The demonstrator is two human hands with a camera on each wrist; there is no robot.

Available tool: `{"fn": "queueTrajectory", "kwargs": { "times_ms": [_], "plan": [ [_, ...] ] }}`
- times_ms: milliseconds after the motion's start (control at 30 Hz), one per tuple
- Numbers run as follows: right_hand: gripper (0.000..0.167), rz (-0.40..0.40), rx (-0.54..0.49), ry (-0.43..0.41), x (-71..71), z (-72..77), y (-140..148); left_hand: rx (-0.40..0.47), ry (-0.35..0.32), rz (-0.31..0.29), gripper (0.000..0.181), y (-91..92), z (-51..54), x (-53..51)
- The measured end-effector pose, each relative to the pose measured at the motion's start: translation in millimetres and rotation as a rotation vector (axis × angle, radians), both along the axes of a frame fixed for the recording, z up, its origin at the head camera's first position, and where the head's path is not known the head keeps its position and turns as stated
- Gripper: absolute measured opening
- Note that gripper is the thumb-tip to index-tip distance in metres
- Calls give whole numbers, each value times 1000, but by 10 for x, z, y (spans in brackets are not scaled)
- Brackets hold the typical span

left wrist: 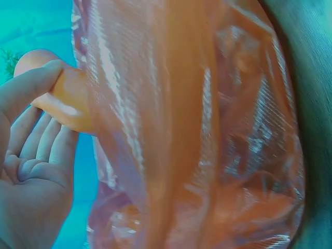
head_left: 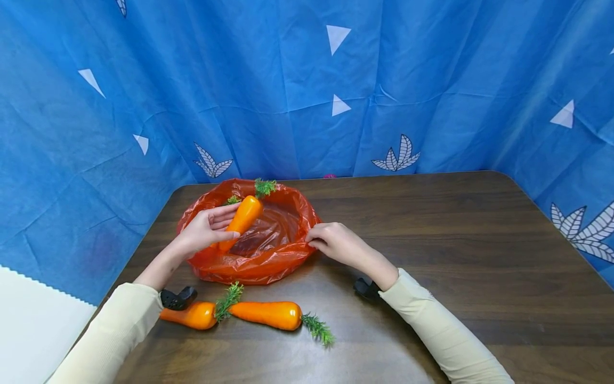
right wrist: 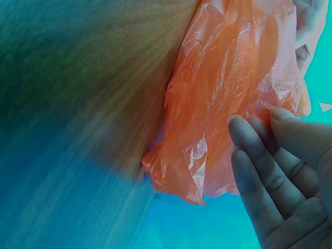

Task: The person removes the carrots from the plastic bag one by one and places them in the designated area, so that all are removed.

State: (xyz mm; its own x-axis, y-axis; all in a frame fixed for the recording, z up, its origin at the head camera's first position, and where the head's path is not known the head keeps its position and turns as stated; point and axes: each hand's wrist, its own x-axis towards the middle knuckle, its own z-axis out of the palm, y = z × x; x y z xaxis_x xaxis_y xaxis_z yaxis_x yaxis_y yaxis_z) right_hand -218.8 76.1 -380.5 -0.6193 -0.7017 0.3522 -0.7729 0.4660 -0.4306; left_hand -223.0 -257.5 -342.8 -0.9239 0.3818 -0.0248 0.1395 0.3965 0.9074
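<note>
A red plastic bag (head_left: 268, 266) stands with its mouth spread wide on the table. Over its left part, the left hand (head_left: 199, 232) holds an orange carrot (head_left: 245, 214) between thumb and fingers, green top pointing away; the carrot's lower end reaches into the bag. In the left wrist view the hand (left wrist: 39, 150) grips the carrot (left wrist: 70, 98) beside the bag's wall (left wrist: 181, 104). Another green top (head_left: 233, 200) shows inside the bag. At the bag's right rim, the right hand (head_left: 338, 244) pinches the plastic; the right wrist view shows its fingers (right wrist: 270, 181) at the bag (right wrist: 223, 93).
Two carrots lie on the wooden table (head_left: 431, 240) in front of the bag: one (head_left: 271, 314) in the middle, the other (head_left: 199, 316) partly behind the left wrist's black camera mount (head_left: 179, 298). A blue patterned curtain (head_left: 297, 80) hangs behind the table and at its sides.
</note>
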Motion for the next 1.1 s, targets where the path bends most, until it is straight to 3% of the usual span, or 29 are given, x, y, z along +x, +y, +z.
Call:
{"fn": "queueTrajectory", "kwargs": {
  "times_ms": [467, 833, 1100],
  "plan": [
    [10, 4, -2, -4, 2, 10, -2, 81, 32, -69, 67, 192, 257, 284],
    [9, 9, -1, 6, 13, 18, -6, 100, 52, -104, 67, 240, 336, 462],
    [9, 5, -1, 16, 11, 24, -3, 111, 43, -147, 66, 303, 365, 723]
  ]
}}
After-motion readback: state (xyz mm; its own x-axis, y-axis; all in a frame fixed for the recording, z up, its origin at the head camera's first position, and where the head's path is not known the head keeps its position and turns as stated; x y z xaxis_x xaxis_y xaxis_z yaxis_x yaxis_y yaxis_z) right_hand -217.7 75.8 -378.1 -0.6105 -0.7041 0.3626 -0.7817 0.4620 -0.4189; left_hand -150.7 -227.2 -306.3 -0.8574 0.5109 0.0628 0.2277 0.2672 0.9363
